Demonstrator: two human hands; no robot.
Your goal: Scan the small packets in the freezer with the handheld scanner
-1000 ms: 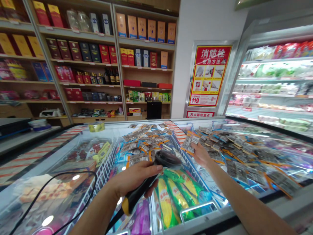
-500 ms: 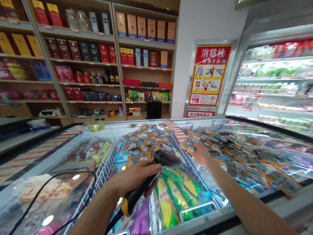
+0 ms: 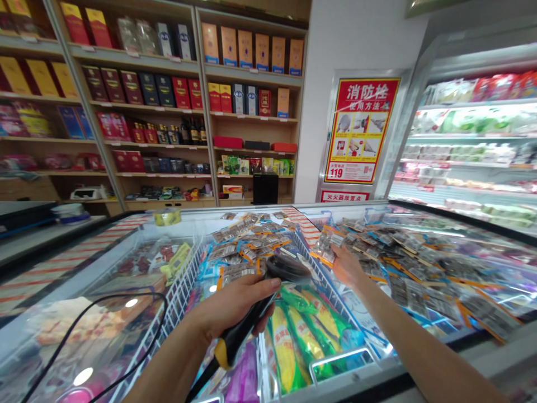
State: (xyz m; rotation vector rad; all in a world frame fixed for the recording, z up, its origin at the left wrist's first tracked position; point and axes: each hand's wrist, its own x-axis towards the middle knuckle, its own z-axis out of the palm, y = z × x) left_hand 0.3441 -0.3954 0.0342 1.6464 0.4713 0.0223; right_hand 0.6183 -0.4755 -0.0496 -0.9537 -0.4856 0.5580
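My left hand [image 3: 247, 302] is wrapped round the handle of a black and yellow barcode scanner [image 3: 289, 268]. The scanner's head points to the right, over the freezer's glass top. In my right hand [image 3: 346, 263] is a small snack packet [image 3: 326, 246] with orange edges, pinched at its right side. It sits just beyond and to the right of the scanner head, apart from it. A heap of similar packets [image 3: 419, 263] lies to the right of my right hand. Another group of packets [image 3: 247, 240] lies on the glass beyond my left hand.
Under the glass, a white wire basket [image 3: 191, 280] divides the freezer, with yellow and green corn-like packs [image 3: 289, 347] inside. The scanner's black cable [image 3: 161, 313] loops at left. Boxed goods stand on wooden shelves [image 3: 251, 123] behind; a lit refrigerated shelf [image 3: 470, 137] stands at right.
The view has shifted very slightly. Both hands keep their holds on the scanner and the packet, in almost the same places.
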